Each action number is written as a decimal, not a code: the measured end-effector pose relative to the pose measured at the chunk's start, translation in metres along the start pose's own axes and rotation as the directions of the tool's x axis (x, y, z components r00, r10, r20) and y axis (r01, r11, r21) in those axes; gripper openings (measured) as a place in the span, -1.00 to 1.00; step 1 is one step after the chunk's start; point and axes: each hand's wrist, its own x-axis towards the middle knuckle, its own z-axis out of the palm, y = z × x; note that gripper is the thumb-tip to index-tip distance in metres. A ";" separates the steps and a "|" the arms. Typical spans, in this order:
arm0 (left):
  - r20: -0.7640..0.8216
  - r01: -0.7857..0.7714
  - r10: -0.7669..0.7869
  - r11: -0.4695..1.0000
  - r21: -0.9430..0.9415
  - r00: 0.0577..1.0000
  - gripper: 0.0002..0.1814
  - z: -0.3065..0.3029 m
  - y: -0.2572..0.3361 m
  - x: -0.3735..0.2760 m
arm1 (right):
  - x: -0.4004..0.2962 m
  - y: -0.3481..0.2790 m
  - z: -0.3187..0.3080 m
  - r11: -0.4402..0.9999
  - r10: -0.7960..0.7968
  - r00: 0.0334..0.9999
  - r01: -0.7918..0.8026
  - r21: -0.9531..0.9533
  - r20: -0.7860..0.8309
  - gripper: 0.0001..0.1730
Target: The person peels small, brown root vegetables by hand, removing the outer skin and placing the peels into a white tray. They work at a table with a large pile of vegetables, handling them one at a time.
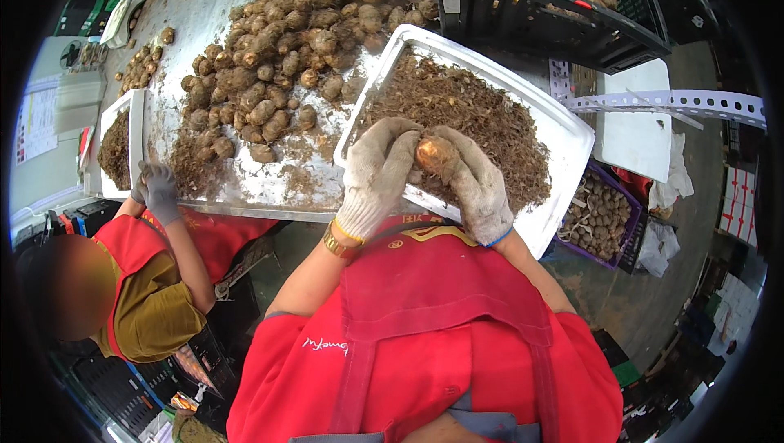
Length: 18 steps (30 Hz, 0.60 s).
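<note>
My left hand [378, 173] and my right hand [481, 183], both in off-white knit gloves, hold one taro corm [436, 156] between them. Its pale orange end faces up, and the rest is partly hidden by the fingers. Beneath them a tilted white foam tray [563, 137] holds a thick layer of brown fibrous peelings [471, 106]. To the left of the tray, a large heap of hairy brown taro corms [263, 75] covers part of the metal table [177, 26].
A black crate [551, 14] of corms stands at the back right. A purple crate [625, 192] of corms is low on the right. At left, a co-worker's gloved hands [159, 189] are beside a smaller white tray [138, 137]. A perforated metal bar [692, 100] juts out at right.
</note>
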 end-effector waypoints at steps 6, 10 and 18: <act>0.069 -0.086 0.088 0.996 -0.028 0.994 -0.72 -0.009 -0.010 0.015 | -0.005 -0.001 -0.009 0.976 -0.034 0.999 0.039 -0.216 0.025 -0.47; 0.271 -0.440 0.373 0.861 0.254 0.887 -0.69 -0.025 0.011 0.009 | 0.001 -0.019 -0.006 0.975 0.214 0.977 -0.215 -0.052 -0.022 -0.54; 0.413 -0.579 0.413 0.659 0.480 0.812 -0.87 -0.027 0.001 0.009 | -0.002 -0.007 -0.006 0.870 -0.029 0.998 0.048 -0.490 0.047 -0.55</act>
